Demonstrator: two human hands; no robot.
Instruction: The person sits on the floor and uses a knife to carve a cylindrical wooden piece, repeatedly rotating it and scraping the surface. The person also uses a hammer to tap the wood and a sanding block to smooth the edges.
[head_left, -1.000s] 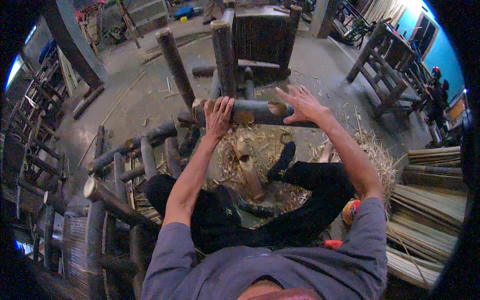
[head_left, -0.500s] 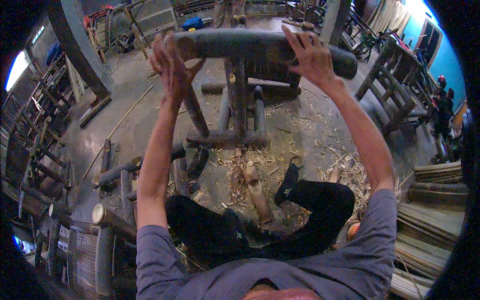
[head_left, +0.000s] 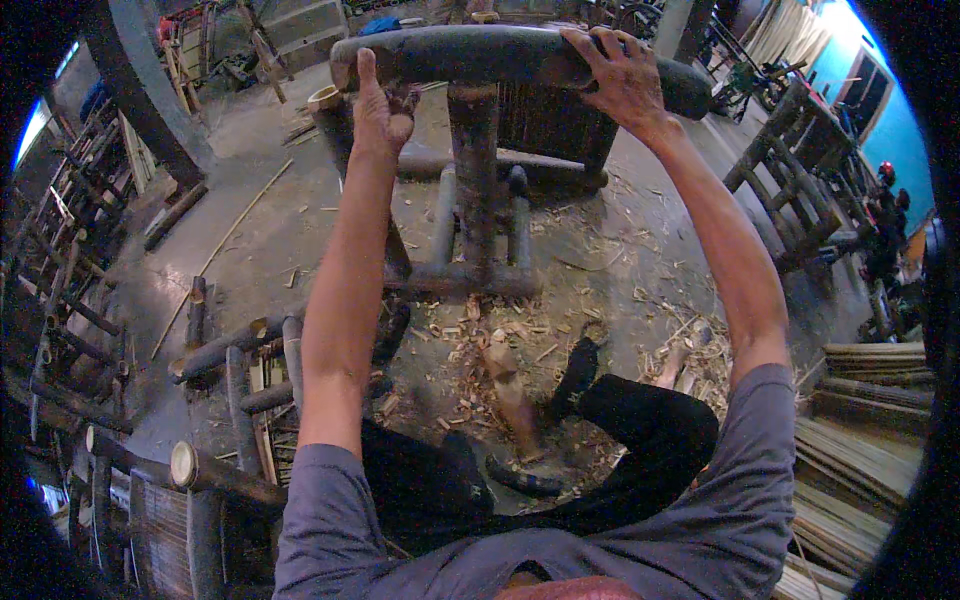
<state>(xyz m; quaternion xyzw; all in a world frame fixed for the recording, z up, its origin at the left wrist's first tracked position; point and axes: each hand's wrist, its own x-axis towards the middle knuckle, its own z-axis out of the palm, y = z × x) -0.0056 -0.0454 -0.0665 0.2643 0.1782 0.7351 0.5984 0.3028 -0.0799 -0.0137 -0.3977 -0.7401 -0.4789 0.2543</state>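
Observation:
A thick dark bamboo pole (head_left: 480,55) lies crosswise at the far end of my reach, over the upright of a bamboo frame (head_left: 474,190). My right hand (head_left: 625,88) grips it near its right part, fingers bent over the top. Under its left end is my left hand (head_left: 383,115), thumb up against the near side and the other fingers curled beneath, partly hidden. Beside that hand stands a slanted bamboo post (head_left: 335,115) with a pale cut top, apart from the pole's left end.
Wood shavings (head_left: 490,370) and a short bamboo piece (head_left: 512,400) lie between my legs. Bamboo furniture frames (head_left: 225,480) stand at the left, another frame (head_left: 795,180) at the right. Stacked bamboo strips (head_left: 865,440) are at the near right. A concrete pillar (head_left: 145,90) rises at the far left.
The pole's left end has shifted a little away and up, uncovering the slanted post's cut top. My left hand has moved right and lower along the pole; my right hand stays on it.

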